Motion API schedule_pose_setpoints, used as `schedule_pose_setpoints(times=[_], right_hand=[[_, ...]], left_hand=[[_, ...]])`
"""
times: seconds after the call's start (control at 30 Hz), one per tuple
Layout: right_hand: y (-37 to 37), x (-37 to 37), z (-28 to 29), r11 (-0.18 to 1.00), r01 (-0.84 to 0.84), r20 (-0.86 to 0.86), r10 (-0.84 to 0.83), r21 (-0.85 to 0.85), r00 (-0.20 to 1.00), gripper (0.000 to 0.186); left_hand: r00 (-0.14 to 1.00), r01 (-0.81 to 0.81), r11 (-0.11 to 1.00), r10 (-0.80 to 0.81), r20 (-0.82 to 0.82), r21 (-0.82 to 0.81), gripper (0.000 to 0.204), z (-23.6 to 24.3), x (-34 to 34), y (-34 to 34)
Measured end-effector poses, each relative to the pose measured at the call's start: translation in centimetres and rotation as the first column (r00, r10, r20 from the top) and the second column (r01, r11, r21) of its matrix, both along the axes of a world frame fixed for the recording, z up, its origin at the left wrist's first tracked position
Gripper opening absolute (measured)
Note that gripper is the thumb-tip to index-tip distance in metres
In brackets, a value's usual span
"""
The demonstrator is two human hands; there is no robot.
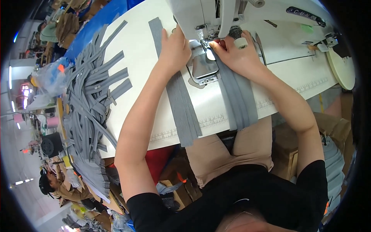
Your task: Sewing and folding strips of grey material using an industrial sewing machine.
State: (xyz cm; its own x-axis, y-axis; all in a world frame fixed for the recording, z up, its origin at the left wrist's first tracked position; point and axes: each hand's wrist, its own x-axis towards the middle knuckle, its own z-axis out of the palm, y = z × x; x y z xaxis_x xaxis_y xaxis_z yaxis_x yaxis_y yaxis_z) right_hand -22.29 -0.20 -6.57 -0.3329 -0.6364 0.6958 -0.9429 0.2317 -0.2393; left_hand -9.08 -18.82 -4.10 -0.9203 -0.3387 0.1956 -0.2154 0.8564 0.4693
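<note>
A white sewing machine [195, 13] stands over the table's far middle, its presser foot [208, 44] lit by a small lamp. Just right of the foot, my right hand [241, 58] pinches the far end of the grey zipper strips [235, 96], which run toward me and over the table edge. My left hand [174, 52] rests over a stack of flat grey fabric strips [181, 104] left of the foot. Its fingers are bent, partly hidden by the machine head; what they hold cannot be made out. A metal plate [205, 65] lies between the two stacks.
A tangled heap of grey zippers [91, 85] covers the table's left side and hangs over its edge. Scissors-like metal tool [259, 46] lies right of my right hand. A printed ruler [214, 120] follows the front edge. Another person [58, 185] is at far left.
</note>
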Motion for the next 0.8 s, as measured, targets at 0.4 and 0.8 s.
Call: schedule_pose_setpoints(times=[0.4, 0.8], right_hand=[[0.3, 0.7, 0.7, 0.998, 0.057, -0.093, -0.057, -0.005, 0.994, 0.032], [8.6, 15.3, 6.3, 0.694, -0.658, 0.078, 0.669, 0.293, 0.74, 0.034]], left_hand=[[0.804, -0.219, 0.887, 0.4, -0.44, 0.406, 0.04, 1.6, 2.4, 2.2], [0.721, -0.446, 0.741, 0.629, -0.29, 0.502, 0.033, 2.3, 14.3, 6.3]])
